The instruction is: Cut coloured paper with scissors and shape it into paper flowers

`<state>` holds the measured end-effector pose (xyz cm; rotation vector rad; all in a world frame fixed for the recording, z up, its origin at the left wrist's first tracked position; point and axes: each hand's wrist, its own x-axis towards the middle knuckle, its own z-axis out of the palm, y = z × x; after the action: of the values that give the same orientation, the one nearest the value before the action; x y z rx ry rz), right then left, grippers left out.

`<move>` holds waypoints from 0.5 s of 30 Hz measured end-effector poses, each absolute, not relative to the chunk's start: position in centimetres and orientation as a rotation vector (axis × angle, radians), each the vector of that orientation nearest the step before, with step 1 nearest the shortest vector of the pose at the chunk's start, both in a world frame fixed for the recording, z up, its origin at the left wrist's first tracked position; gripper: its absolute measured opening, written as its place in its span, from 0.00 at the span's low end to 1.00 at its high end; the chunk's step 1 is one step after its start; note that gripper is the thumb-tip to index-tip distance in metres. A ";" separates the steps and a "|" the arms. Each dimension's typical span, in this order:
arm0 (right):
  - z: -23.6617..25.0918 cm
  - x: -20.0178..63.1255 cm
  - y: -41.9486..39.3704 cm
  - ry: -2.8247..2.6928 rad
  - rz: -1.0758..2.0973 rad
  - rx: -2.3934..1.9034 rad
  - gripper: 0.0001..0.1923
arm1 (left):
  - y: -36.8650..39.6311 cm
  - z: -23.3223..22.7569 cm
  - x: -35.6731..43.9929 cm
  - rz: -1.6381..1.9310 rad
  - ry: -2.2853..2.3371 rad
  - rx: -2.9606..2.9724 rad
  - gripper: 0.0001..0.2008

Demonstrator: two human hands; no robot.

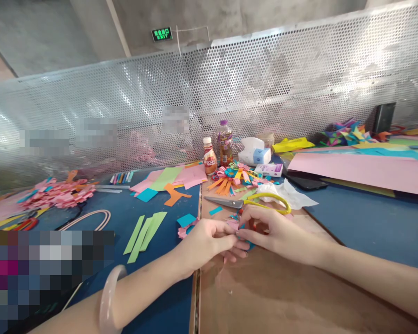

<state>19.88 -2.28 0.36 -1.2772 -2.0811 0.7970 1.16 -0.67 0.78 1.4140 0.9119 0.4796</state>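
My left hand [209,241], with a pale bangle [109,297] on its wrist, meets my right hand [278,232] above the brown board. Their fingertips pinch together on small paper pieces, a pink paper piece [232,223] and a blue bit, largely hidden by the fingers. Just beyond my right hand lie scissors [242,202] with yellow handles, blades pointing left. Left of my left hand is a pink paper strip with a blue piece [186,220]. Green paper strips [148,234] lie farther left on the blue table.
Colourful paper flowers [235,175], two bottles [225,144], a tissue pack [259,155] and crumpled white tissue [296,195] stand or lie behind my hands. Pink sheets [355,169] are stacked at right. A pink paper pile [64,192] sits at left. A perforated metal screen [230,83] runs along the back.
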 end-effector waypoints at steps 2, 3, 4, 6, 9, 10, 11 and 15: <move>0.4 19.9 -2.2 -2.073 0.779 -1.296 0.16 | -0.7 0.9 1.1 0.479 0.907 1.411 0.10; 0.4 19.9 -2.2 -2.069 0.775 -1.303 0.16 | -0.8 0.9 1.1 0.482 0.907 1.409 0.10; 0.4 19.9 -2.1 -2.070 0.772 -1.308 0.16 | -0.8 0.9 1.1 0.484 0.907 1.410 0.10; 0.4 19.9 -2.1 -2.080 0.762 -1.316 0.16 | -0.8 0.9 1.1 0.487 0.910 1.417 0.10; 0.4 20.0 -2.2 -2.094 0.747 -1.327 0.16 | -0.8 0.9 1.1 0.486 0.906 1.433 0.10; 0.4 20.0 -2.3 -2.092 0.752 -1.330 0.16 | -0.8 0.8 1.1 0.484 0.904 1.434 0.10; 0.4 20.0 -2.3 -2.087 0.761 -1.332 0.16 | -0.8 0.8 1.1 0.482 0.905 1.434 0.10; 0.3 20.2 -2.1 -2.082 0.814 -1.314 0.17 | -0.7 0.8 1.2 0.464 0.927 1.425 0.10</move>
<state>20.19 -2.07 0.27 -1.3138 -2.0824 0.8141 1.20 -0.66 0.85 1.4248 0.9268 0.4644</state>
